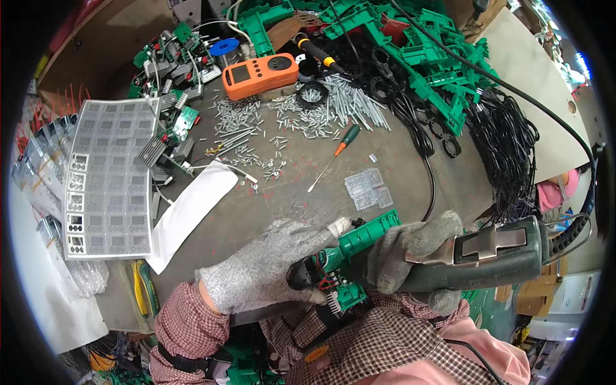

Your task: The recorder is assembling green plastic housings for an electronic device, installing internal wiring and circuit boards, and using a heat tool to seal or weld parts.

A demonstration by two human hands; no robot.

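At the table (410, 176), the left hand (266, 264) curls around green housing (369, 235).

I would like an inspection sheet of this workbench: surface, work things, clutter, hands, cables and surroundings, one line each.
Surface: grey bench top, small red specks on it.
Work things: green assembly with exposed wires; black handheld tool with a metal clip.
Clutter: loose metal pins, orange meter, screwdriver, green plastic parts, printed sheet.
Hands: left hand holds the green assembly; right hand grips the black handheld tool; both gloved.
Cables: black cable bundle lies at the right; a black cord meets the tool's rear end.
Surroundings: cardboard boxes at lower right.
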